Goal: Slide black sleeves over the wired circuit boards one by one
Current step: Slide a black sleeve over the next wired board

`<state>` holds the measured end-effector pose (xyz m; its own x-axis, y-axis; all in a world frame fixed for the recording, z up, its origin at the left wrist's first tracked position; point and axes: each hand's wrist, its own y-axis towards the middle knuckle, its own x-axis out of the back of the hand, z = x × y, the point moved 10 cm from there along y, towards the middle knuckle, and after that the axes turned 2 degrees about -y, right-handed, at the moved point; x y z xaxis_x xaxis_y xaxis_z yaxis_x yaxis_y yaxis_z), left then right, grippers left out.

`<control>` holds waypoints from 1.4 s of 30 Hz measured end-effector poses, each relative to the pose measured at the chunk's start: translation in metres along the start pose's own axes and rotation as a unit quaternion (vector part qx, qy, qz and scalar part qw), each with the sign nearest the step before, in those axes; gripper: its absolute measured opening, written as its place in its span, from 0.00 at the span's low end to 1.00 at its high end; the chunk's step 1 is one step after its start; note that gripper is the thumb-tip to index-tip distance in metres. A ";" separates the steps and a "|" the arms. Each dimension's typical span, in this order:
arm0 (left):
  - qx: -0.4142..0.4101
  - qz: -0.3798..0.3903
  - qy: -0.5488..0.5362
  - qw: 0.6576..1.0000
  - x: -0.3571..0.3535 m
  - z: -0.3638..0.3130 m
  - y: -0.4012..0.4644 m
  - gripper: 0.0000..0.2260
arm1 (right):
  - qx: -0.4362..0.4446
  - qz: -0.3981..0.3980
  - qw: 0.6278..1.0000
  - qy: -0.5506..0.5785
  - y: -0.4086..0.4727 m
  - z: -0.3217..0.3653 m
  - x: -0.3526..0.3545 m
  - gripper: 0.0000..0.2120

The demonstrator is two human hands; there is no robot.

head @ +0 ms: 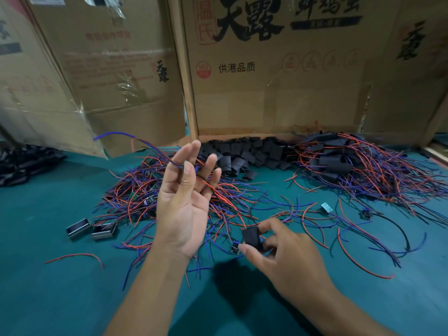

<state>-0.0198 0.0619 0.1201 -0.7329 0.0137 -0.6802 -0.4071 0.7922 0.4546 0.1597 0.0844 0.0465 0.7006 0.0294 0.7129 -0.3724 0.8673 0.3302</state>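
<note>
The black sleeve [252,238], pinched in the right hand [283,253] low over the green surface [60,294], looks soft, light and easily squashed; holding its edges would keep the mouth open. A small circuit board [235,248] shows just beside it. The left hand [186,197] pinches thin, limp wires [145,141], other fingers spread.

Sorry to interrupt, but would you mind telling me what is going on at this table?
A person is fitting black sleeves onto small wired circuit boards. The right hand pinches a sleeve with a board poking out beside it. The left hand is raised, palm up, pinching a blue wire at the thumb. Unsleeved boards lie tangled at the centre, loose sleeves behind them, sleeved ones at the right.
</note>
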 end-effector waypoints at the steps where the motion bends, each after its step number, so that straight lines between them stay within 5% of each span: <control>1: 0.003 0.003 0.000 1.000 -0.001 0.001 -0.001 0.12 | -0.004 -0.002 1.000 0.002 0.000 0.000 0.001 0.22; 9: 0.009 0.004 0.008 1.000 0.000 0.005 -0.001 0.12 | -0.031 -0.031 0.999 -0.021 0.001 -0.002 0.015 0.20; 29: 0.090 0.005 -0.029 0.996 -0.016 0.048 -0.018 0.09 | 0.098 -0.128 0.960 -0.229 0.009 0.018 0.044 0.15; 42: 0.131 0.020 0.121 0.984 -0.019 0.090 -0.037 0.11 | 0.147 -0.144 0.979 -0.009 0.008 0.026 0.063 0.15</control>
<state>0.0585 0.0867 0.0648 -0.8667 -0.0723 -0.4935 -0.2438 0.9246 0.2928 0.1853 0.0806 0.1101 0.7926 -0.2068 0.5736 -0.3210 0.6583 0.6809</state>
